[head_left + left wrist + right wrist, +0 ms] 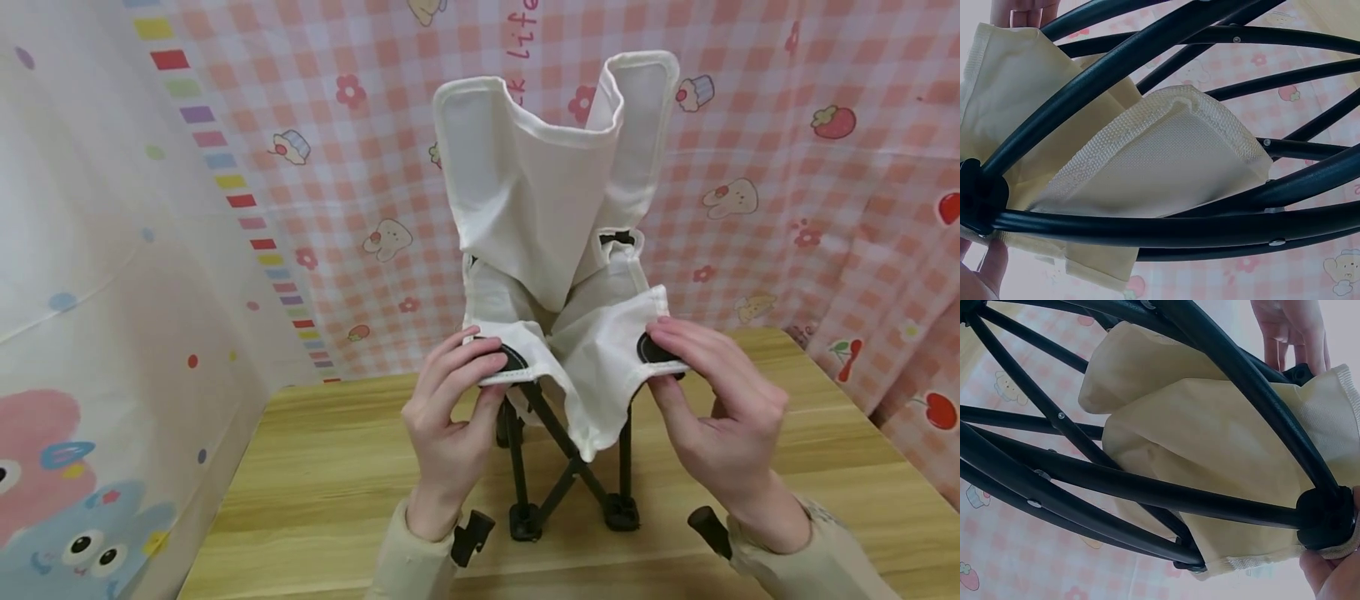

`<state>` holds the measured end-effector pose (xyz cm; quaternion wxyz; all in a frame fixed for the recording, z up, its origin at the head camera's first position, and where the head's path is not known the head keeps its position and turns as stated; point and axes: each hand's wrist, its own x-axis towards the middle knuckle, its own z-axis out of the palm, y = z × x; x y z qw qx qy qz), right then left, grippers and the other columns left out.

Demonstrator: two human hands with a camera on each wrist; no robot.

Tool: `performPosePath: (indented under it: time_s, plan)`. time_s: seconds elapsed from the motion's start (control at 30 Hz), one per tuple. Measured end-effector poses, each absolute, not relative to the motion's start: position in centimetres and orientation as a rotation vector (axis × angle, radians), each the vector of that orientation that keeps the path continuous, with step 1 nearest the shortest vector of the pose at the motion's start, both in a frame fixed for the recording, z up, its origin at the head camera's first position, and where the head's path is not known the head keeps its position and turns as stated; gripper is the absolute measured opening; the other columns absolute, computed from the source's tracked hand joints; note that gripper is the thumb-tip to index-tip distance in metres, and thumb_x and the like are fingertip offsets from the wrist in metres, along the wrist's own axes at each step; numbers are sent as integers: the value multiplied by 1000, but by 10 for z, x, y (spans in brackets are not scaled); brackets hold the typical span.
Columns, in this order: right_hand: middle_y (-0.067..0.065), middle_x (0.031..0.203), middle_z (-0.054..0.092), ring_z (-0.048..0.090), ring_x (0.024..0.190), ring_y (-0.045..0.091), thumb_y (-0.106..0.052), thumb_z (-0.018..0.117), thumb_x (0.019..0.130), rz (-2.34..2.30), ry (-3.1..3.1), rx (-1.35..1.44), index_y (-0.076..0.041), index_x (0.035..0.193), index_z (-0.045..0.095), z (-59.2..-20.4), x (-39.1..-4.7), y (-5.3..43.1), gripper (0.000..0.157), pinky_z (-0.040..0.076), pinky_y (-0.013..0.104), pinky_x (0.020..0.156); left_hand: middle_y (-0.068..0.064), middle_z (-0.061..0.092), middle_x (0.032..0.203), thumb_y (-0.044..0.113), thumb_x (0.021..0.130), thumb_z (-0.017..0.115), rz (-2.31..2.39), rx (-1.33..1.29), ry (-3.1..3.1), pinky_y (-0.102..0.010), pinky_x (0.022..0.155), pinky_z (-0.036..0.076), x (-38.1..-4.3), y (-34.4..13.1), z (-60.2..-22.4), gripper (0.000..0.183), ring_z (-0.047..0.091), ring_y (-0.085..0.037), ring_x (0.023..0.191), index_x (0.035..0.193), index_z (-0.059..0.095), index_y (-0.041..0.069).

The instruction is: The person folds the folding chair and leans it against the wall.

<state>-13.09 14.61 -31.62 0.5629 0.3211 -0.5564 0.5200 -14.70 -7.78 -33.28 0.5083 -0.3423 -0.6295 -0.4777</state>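
A small folding chair with a white fabric seat (600,367) and crossed black legs (517,458) stands partly folded on the table, its backrest (555,183) upright with both side edges folded inward. My left hand (457,408) pinches the seat's front left corner, fingers over the black corner patch (515,358) and thumb below. At the front right corner my right hand (723,408) does the same beside the other black patch (654,348). Between the hands the cloth sags. In the wrist views, black tubes (1147,231) run under the loose fabric (1210,437) to corner joints (1327,519).
The chair's feet (621,512) rest on a wood-grain table (322,483). Behind hangs a pink checked curtain (360,167) with cartoon prints, and a pale printed curtain (112,250) is at left. Black wrist mounts (472,537) show at both sleeves.
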Motion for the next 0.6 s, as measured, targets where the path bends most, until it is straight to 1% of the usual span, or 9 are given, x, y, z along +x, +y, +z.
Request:
performPosePath:
  time_s: [0.13,0.37,0.6]
  plan:
    - [22,107,80,76,114,15,-12,78,94,1206,-1326,749,21,98,72,-314,-132,144,33,60,23,105,-21,77,107,6,97,74,-1152,-824,-1517,-42,108,61,-148,-76,-330,7,70,-35,117,101,76,1]
    - [26,104,79,75,114,16,-14,78,95,1192,-1335,763,20,98,73,-313,-134,139,34,60,25,106,-20,77,107,9,97,75,-1136,-824,-1523,-42,109,60,-149,-72,-329,8,70,-35,118,101,77,2]
    - [28,103,78,75,116,17,-15,77,96,1176,-1339,780,19,99,73,-310,-136,134,34,60,26,106,-21,77,108,4,94,76,-1143,-840,-1520,-44,109,60,-151,-65,-324,8,70,-38,118,102,76,2]
